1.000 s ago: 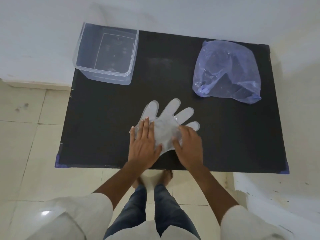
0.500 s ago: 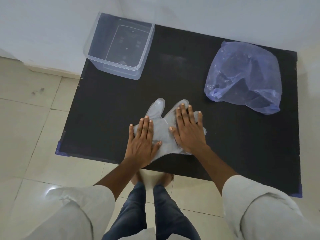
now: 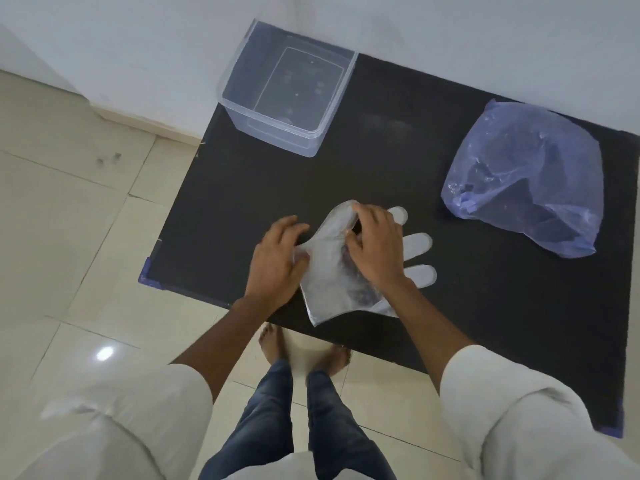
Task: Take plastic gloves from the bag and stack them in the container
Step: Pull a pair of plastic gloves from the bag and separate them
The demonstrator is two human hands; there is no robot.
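Currently on the black table [image 3: 398,174], item by item:

1. Plastic glove [image 3: 332,271] — clear, lying near the front edge, a little left of the middle. Its cuff end reaches close to that edge; three of its fingers fan out to the right, flat on the table, past my right hand. One part of it is folded or lifted up at the far side, under my right fingertips.

2. My left hand [image 3: 277,261] — at the glove's left side, fingers curled, pinching the film at its left edge. Closed on the glove.

3. My right hand [image 3: 375,247] — on top of the glove, palm down, fingertips bent and gripping the raised fold at the far side. Closed on the glove too.

4. Container [image 3: 287,88] — clear plastic, square, open-topped, standing at the back left corner of the table, partly overhanging the left edge. Nothing shows inside it but its own bottom.

5. Bag [image 3: 526,181] — thin bluish plastic, crumpled, slumped near the right edge toward the back, well apart from the glove and from the container. Its contents I cannot make out.

6. White sleeves [image 3: 519,410] — rolled to the elbows, both forearms bare.
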